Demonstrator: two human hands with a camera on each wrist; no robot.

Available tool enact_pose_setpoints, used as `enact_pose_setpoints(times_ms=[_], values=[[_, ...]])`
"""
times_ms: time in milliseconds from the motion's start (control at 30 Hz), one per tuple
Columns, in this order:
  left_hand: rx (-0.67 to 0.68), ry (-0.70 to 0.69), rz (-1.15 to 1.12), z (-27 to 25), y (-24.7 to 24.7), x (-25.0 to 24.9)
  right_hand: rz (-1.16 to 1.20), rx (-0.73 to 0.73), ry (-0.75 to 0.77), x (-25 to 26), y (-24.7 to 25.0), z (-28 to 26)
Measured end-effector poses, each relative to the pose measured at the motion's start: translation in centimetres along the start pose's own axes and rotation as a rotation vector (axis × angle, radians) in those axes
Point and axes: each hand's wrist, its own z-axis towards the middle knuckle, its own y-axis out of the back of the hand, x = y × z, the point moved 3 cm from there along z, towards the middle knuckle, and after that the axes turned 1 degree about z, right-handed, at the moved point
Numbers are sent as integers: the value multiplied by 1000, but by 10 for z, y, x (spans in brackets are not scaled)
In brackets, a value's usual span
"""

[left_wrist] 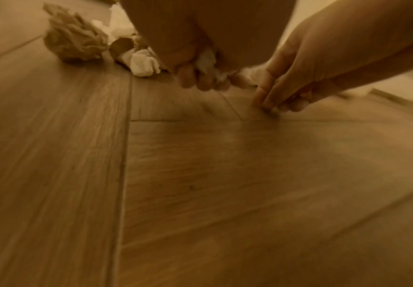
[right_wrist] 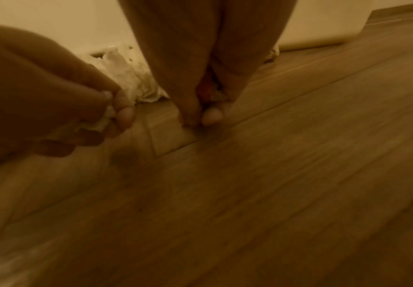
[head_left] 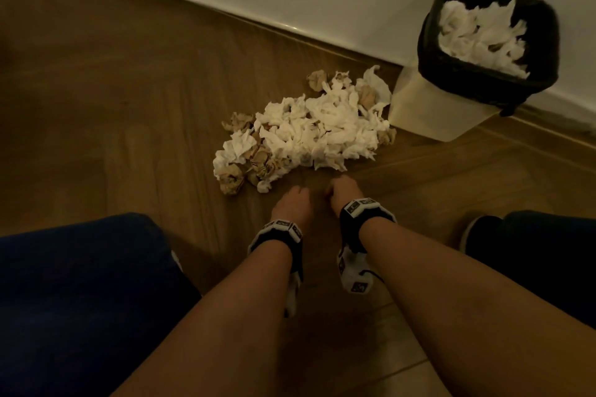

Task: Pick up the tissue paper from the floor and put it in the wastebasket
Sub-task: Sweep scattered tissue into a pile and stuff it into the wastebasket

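Observation:
A heap of crumpled white and brown tissue paper (head_left: 309, 129) lies on the wooden floor. To its right stands the wastebasket (head_left: 419, 113), cream with a black bag, and more tissues (head_left: 480, 35) fill it. Both hands are low at the near edge of the heap. My left hand (head_left: 292, 200) (left_wrist: 205, 81) has its fingers curled round a white tissue wad (left_wrist: 208, 60) (right_wrist: 101, 123). Beside it, my right hand (head_left: 338, 187) (right_wrist: 200, 118) pinches its fingertips together on the floor, and a small pale tissue scrap (left_wrist: 275, 110) shows at the tips.
A white wall with a skirting board (head_left: 258, 19) runs behind the heap and basket. My knees in dark blue trousers (head_left: 80, 300) flank my arms, and a dark shoe (head_left: 477, 232) sits at the right. Bare floorboards (head_left: 113, 106) stretch away to the left.

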Motion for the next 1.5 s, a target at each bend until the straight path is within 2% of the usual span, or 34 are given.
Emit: enact_pose_setpoints(times_ms=[67,133,233,300,400,533,600,667,733,867,967,1167,1333,1500], values=[[-72,27,-34,2,4,3,42,-40,-2,4,4,3],[-135,45,35,1,5,5,114,-133,-18,8,10,5],[-55,114,122,3,-1,8,122,-206,34,21,19,8],[-7,161,75,5,-3,12,139,-188,102,34,24,11],[-29,206,-64,3,-4,19,176,-171,161,54,30,15],[-215,193,-252,2,6,32,158,-181,258,80,32,20],[-285,240,-260,-1,9,43,110,-178,280,87,31,24],[-419,295,-288,-10,9,50,25,-145,286,90,28,28],[-527,373,-299,-22,7,55,-26,-100,293,93,24,32],[-636,618,-281,-38,2,73,-126,-76,369,101,11,31],[-713,707,-312,-45,5,89,-171,-65,404,104,0,29],[-741,745,-419,-47,8,110,-179,-69,301,97,-6,32],[-785,675,-398,-47,10,103,-152,-81,253,89,-7,33],[-737,660,-407,-46,15,100,-134,-36,178,88,-3,34]])
